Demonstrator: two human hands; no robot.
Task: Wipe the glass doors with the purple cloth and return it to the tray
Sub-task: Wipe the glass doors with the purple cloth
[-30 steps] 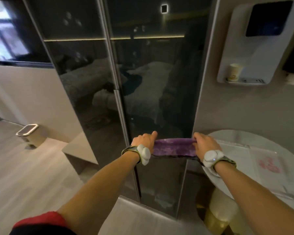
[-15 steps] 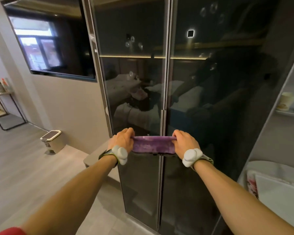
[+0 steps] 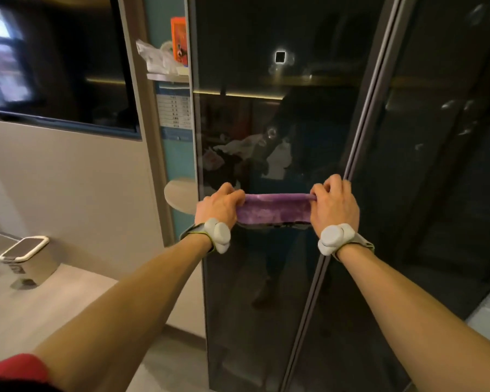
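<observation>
Your left hand (image 3: 219,207) and right hand (image 3: 334,206) stay clamped on the purple cloth (image 3: 275,212), now shifted left onto the left glass door (image 3: 252,278).

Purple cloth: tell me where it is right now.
In the head view the purple cloth is stretched flat against the left dark glass door, at centre frame, its ends held by the left hand and the right hand.

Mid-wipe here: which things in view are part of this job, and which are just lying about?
Part of the job:
purple cloth, stretched between both hands
left hand
right hand
left glass door
right glass door

Just lying about:
lidded bin on the floor
orange box on the shelf
wall screen
</observation>
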